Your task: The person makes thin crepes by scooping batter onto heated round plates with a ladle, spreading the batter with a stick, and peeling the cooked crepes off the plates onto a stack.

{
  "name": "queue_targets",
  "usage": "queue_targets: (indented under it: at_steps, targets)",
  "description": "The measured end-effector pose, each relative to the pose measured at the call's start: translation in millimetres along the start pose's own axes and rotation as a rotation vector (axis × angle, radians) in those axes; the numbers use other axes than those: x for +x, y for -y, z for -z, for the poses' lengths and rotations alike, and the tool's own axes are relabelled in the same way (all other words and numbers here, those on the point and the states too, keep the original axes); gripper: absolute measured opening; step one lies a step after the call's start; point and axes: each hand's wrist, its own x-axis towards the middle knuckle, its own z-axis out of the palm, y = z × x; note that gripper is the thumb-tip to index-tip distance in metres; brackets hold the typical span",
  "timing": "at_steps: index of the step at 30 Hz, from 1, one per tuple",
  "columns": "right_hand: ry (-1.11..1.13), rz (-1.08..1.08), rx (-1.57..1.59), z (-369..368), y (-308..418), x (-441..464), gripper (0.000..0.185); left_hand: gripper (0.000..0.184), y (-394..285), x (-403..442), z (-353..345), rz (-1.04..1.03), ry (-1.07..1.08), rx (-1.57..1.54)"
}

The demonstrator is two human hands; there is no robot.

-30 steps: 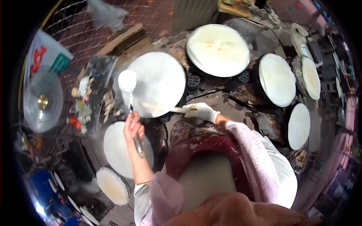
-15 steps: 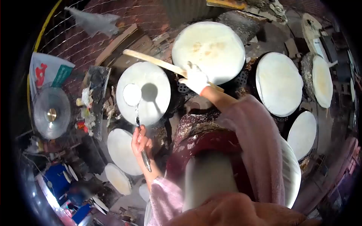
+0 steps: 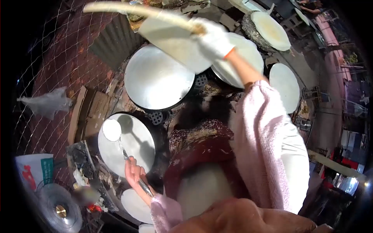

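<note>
My left hand (image 3: 135, 171) is closed round the handle of a ladle (image 3: 112, 130), whose white-coated bowl is over a round griddle (image 3: 136, 149) with a pale layer on it. My right hand (image 3: 213, 39), in a white glove with an orange cuff, is closed on a long wooden stick (image 3: 151, 12), blurred by motion. From the stick hangs a pale thin sheet (image 3: 175, 42). Below and left of the sheet lies a bare, shiny round griddle (image 3: 159, 77). Behind my right wrist is another griddle with a pale round sheet (image 3: 244, 58).
More round griddles with pale sheets stand at the right (image 3: 284, 87), upper right (image 3: 271, 31) and lower left (image 3: 136, 206). A fan (image 3: 61, 211) is at the lower left. A cardboard box (image 3: 91, 112), wire mesh and a corrugated panel (image 3: 116, 46) border the left side.
My right hand has moved up with the stick, and the sheet has come off the large griddle, now bare. The view has turned. My left hand still holds the ladle over the griddle.
</note>
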Motion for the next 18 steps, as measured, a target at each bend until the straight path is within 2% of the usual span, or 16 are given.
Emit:
queue_targets:
  at_steps: [1, 2, 4, 6, 7, 8, 10, 12, 14, 18]
  targets:
    - [-0.077, 0.070, -0.099, 24, -43, 25, 0.037, 0.034, -1, 5, -6, -0.003, -0.074, 0.034]
    - [-0.382, 0.324, -0.306, 63, -43, 28, 0.036, 0.025, 4, 12, -13, -0.056, -0.069, 0.251]
    - [-0.515, 0.557, -0.381, 131, 4, 12, 0.037, 0.023, 3, 29, -5, -0.030, -0.015, 0.230]
    - [-0.410, 0.561, -0.515, 163, 18, -2, 0.037, 0.024, 6, 37, -12, 0.033, 0.028, 0.226]
    - [-0.429, 0.627, -0.569, 163, 25, -13, 0.031, 0.025, 9, 41, -16, 0.050, 0.047, 0.224]
    - [-0.370, 0.612, -0.797, 160, -23, -7, 0.045, 0.026, 12, 45, -20, 0.068, 0.064, 0.221]
    - [-0.236, 0.449, -0.899, 121, -21, -41, 0.057, 0.030, 17, 48, -23, 0.087, 0.102, 0.145]
    - [0.012, 0.089, -0.964, 74, -44, -62, 0.063, 0.034, 27, 48, -30, 0.097, 0.135, 0.067]
    - [0.107, 0.107, -0.865, 35, -108, -80, 0.054, 0.032, 45, 46, -47, 0.076, 0.132, 0.090]
    - [0.049, 0.148, -0.687, -48, -219, -119, 0.045, 0.029, 79, 40, -75, 0.018, 0.039, 0.207]
